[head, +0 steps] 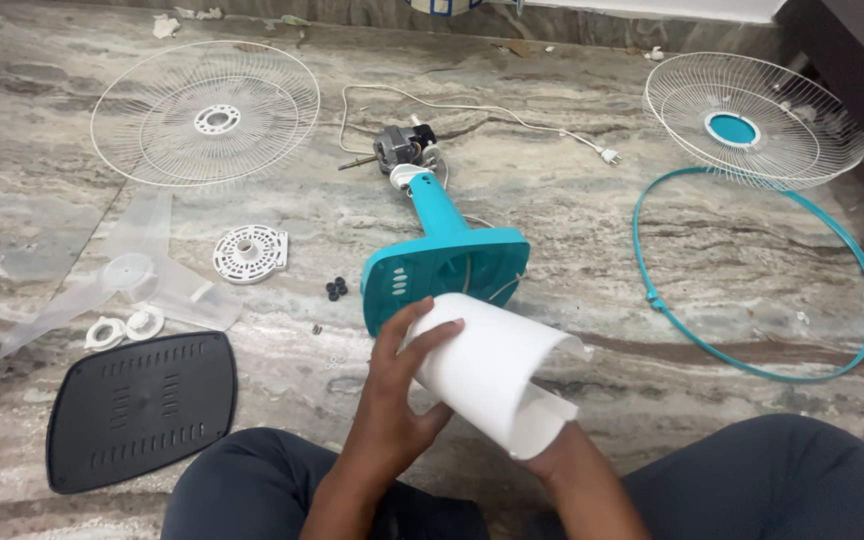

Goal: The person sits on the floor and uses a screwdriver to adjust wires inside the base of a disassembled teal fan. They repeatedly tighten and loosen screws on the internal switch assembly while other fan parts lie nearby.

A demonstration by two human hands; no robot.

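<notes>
- We look down at a marbled stone floor point(652, 290) with fan parts spread across it.
- Our left hand point(397, 385) is curled around the outside of a white curved plastic housing shell point(492, 375), fingers spread over its upper edge, gripping it.
- Our right hand is inside the shell and hidden, only the forearm showing at its lower end; we cannot tell how far it is open.
- The shell sits at about 6 o'clock in the scene, above our lap, just in front of the teal plastic fan stand with its base point(447, 255).
- At 12 o'clock from the stand lies the bare grey metal motor point(397, 148), with a white power cord and plug point(607, 155) trailing toward 2 o'clock.
- At 10 o'clock, a white wire grille point(202, 112); at 2 o'clock, a second white wire grille with a teal centre point(752, 125).
- At 3 o'clock, a teal plastic ring point(857, 260) lies flat.
- At 9 o'clock, a clear plastic fan blade point(137, 275) and a small white round perforated disc point(250, 253).
- At 8 o'clock, a black vented plastic base plate point(142, 408).
</notes>
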